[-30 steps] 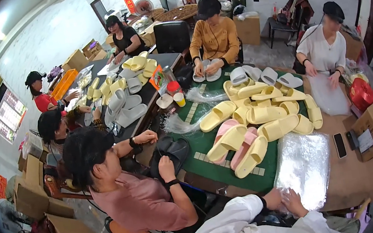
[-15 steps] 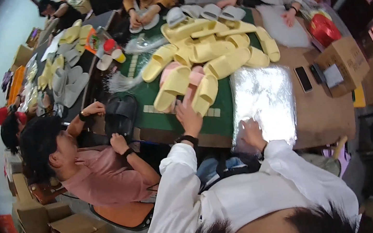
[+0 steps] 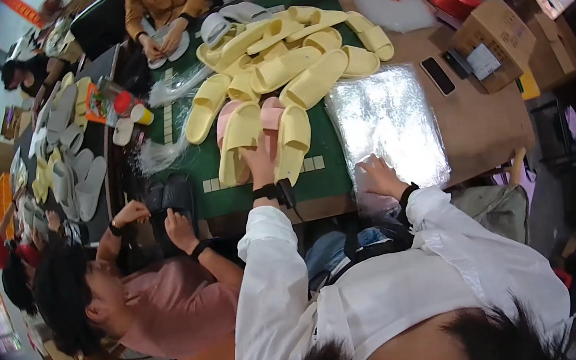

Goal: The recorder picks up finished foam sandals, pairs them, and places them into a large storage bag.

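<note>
My left hand reaches between two pale yellow slippers at the near end of a pile. Its fingers are closed at the inner edge of the left yellow slipper, though the fingertips are partly hidden. The right yellow slipper lies just beside this hand. Under both, a pair of pink slippers shows in part. My right hand rests with fingers apart on the near left corner of a stack of shiny clear plastic bags.
More yellow slippers are heaped behind. A phone and an open cardboard box stand to the right. On my left a person in pink handles black slippers. Two people work across the green-topped table.
My left hand has moved left from the gap to the left yellow slipper's edge. The far right person now holds a light slipper. My view has shifted; my right hand stays on the bags.
</note>
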Available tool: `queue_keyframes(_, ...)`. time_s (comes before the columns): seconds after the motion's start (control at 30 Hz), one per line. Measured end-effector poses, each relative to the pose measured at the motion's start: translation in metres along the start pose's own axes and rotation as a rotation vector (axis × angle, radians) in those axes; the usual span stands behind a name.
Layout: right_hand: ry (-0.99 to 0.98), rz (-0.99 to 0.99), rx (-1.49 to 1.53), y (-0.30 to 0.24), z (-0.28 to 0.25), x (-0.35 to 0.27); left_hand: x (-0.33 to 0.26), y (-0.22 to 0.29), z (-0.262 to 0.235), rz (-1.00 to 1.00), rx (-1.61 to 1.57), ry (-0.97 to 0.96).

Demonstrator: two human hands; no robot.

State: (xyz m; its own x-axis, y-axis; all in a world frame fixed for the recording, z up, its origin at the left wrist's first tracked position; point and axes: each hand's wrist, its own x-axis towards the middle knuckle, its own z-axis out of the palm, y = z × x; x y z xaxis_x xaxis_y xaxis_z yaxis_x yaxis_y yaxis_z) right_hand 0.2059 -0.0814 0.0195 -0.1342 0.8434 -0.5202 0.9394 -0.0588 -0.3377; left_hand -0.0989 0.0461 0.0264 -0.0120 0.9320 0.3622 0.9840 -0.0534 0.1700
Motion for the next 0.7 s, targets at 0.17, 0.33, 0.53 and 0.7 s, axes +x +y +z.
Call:
queue_keyframes(0.17,0.004,0.031,-0.026,-0.012,0.001,0.001,0.039,0.015,-0.016,-0.676,-1.445,0.023)
queue_keyframes(0.33,0.034,0.015,-0.012,-0.013,0.001,0.000,0.022,0.015,0.008,-0.177,-0.309,-0.365)
queue_keyframes(0.53,0.076,-0.150,0.028,0.011,-0.005,-0.002,0.036,0.056,-0.024,0.085,-0.351,-0.613)
queue_keyframes(0.7,0.081,-0.123,-0.092,-0.004,0.003,0.001,0.031,0.031,-0.003,0.371,-0.253,-0.611)
